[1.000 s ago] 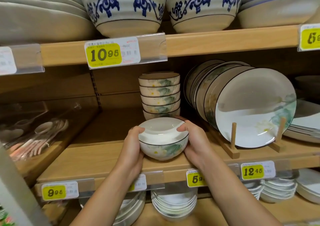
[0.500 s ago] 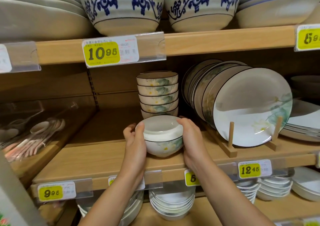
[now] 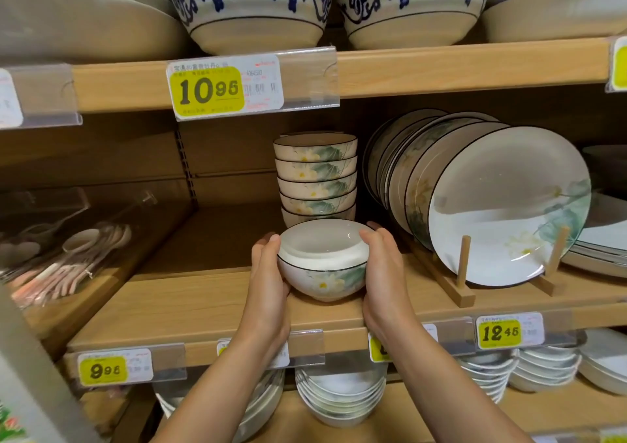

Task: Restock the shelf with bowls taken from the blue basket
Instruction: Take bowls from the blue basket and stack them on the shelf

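Head view looks at a wooden shelf (image 3: 203, 307) where a small white bowl (image 3: 322, 273) with a dark rim line and a painted yellow flower sits between two hands. The left hand (image 3: 268, 273) cups its left side and the right hand (image 3: 383, 273) cups its right, fingers of both curled round the wall and reaching to the far rim. A second white rim shows inside the bowl (it looks like another bowl nested in it, though that is not certain). The bowl's foot is down at the shelf board near the front edge; whether it rests there or hangs just clear cannot be told.

Just behind it stands a stack of matching bowls (image 3: 317, 174). To the right, plates (image 3: 502, 205) lean upright in a wooden rack (image 3: 463, 273). At the left lies a clear bin of spoons (image 3: 68, 259). Blue-patterned bowls (image 3: 251, 5) sit on the board above, over a yellow price tag (image 3: 210, 89) reading 10.95.
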Demonstrator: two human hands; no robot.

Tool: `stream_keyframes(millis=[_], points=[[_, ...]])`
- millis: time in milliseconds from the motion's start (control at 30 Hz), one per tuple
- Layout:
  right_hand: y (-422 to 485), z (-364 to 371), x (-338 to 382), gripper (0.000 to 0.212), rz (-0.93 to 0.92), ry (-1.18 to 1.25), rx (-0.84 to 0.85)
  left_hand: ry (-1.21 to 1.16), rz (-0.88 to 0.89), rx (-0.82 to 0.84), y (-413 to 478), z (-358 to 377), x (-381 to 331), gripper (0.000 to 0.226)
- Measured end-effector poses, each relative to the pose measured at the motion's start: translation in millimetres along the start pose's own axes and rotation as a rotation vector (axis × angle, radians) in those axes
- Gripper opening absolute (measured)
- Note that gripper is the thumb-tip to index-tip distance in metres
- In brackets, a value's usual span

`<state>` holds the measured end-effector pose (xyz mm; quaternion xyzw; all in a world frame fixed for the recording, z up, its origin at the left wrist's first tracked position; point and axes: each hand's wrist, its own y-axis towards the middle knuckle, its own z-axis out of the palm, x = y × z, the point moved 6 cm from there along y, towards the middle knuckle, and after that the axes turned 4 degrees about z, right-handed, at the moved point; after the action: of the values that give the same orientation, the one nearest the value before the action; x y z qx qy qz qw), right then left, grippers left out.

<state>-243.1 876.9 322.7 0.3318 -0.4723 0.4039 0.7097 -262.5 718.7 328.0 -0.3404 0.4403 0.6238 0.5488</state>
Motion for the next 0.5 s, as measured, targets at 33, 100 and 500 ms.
stream_keyframes(millis=[33,100,500], points=[[-0.2,-1.3,0.0,0.056,-0.001,0.003,-0.004,-0.013,-0.016,0.023,-0.4,2.2,-0.3,0.044],[-0.1,-3.5,-0.3,0.056,-0.001,0.006,-0.013,-0.021,-0.037,0.071,-1.2,6.1,-0.2,0.052],[0.9,-0.1,-1.5,0.061,0.019,0.007,0.058,-0.021,0.019,0.110,-1.9,8.3,-1.5,0.038]])
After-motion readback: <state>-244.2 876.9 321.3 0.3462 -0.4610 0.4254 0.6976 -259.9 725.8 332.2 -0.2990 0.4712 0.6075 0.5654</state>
